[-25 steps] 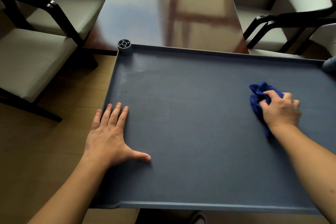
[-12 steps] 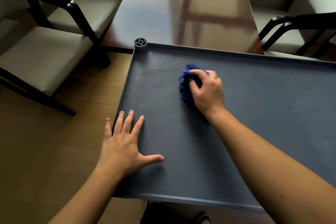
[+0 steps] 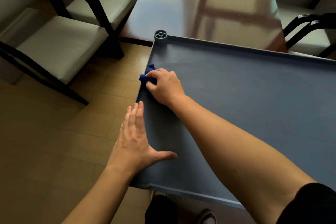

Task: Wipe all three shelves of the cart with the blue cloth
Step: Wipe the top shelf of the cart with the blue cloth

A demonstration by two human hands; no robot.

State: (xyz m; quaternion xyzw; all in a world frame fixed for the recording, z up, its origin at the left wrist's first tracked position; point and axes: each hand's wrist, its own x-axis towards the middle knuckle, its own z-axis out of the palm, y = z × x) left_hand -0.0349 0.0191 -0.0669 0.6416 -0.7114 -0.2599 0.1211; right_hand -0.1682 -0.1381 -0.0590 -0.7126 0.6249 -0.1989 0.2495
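Observation:
The cart's grey top shelf (image 3: 254, 100) fills the right half of the view, with a round post socket (image 3: 160, 35) at its far left corner. My right hand (image 3: 164, 85) is closed on the bunched blue cloth (image 3: 145, 77) and presses it against the shelf's left rim. My left hand (image 3: 136, 140) lies flat and spread on the shelf's near left edge, holding nothing. The lower shelves are hidden under the top one.
A glossy brown table (image 3: 209, 5) stands just beyond the cart. Black-framed chairs with pale cushions sit at the left (image 3: 60, 45) and the far right (image 3: 312, 31). Tan floor tiles (image 3: 54, 142) lie to the left. A shoe (image 3: 207, 217) shows under the cart.
My right hand has swept the blue cloth from the shelf's right side across to its left rim. My left hand has stayed flat on the near left edge.

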